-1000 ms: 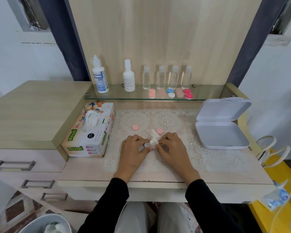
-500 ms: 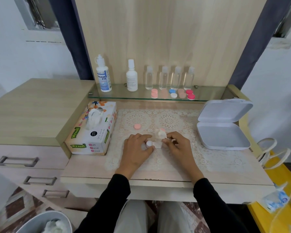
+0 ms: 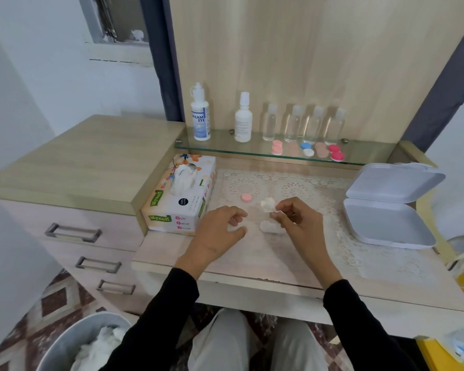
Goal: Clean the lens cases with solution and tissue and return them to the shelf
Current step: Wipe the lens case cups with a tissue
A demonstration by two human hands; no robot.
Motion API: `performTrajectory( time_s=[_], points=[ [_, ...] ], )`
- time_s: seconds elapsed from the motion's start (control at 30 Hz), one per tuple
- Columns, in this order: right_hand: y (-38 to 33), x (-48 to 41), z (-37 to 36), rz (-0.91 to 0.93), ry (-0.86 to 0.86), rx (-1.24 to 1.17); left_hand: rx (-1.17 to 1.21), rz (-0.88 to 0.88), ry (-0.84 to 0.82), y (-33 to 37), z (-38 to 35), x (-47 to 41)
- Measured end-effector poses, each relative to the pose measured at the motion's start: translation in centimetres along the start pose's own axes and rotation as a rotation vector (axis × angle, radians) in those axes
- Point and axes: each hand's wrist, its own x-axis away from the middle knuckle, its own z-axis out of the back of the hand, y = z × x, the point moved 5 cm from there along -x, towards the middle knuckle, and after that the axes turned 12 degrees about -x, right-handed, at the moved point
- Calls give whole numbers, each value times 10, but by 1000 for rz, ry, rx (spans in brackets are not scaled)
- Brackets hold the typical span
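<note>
A white lens case (image 3: 271,227) with its caps off lies on the lace mat (image 3: 292,188), just left of my right hand (image 3: 296,219). That hand pinches a crumpled white tissue (image 3: 268,204) a little above the case. My left hand (image 3: 220,232) hovers left of the case with loosely curled fingers and holds nothing. One pink cap (image 3: 246,197) rests on the mat behind my left hand. Several closed lens cases (image 3: 307,149) in pink, peach, blue-white and red sit on the glass shelf (image 3: 225,151), with the solution bottle (image 3: 200,116) at its left end.
A tissue box (image 3: 181,195) stands left of the mat. At the right lies an open white plastic box (image 3: 386,210). A white dropper bottle (image 3: 243,119) and several clear bottles (image 3: 303,123) line the shelf. On the floor at lower left, a grey bin (image 3: 65,344) holds used tissues.
My right hand has lifted the tissue off the lens case. My left hand has let go of the case and drawn back to the left.
</note>
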Motion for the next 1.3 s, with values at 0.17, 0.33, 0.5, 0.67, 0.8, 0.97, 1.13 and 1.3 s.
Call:
performTrajectory(
  time_s=[0.17, 0.33, 0.5, 0.67, 0.8, 0.97, 1.13, 1.3],
  points=[
    [-20, 1, -50, -7, -93, -116, -11, 46, -1, -18, 39, 22],
    [-35, 9, -108, 4, -204, -181, -27, 104, 47, -43, 83, 51],
    [-46, 25, -165, -12, -316, -236, -79, 186, 100, -85, 125, 89],
    [-47, 49, -222, -88, -434, -317, -118, 308, 147, -134, 155, 129],
    [-49, 72, -270, -112, -564, -312, -120, 416, 173, -170, 166, 160],
    [-26, 104, -325, -111, -720, -167, -139, 534, 166, -212, 162, 199],
    [16, 145, -364, -209, -828, -64, -190, 684, 96, -262, 140, 239],
    [45, 178, -386, -281, -974, 59, -190, 757, 50, -288, 117, 272]
  ],
)
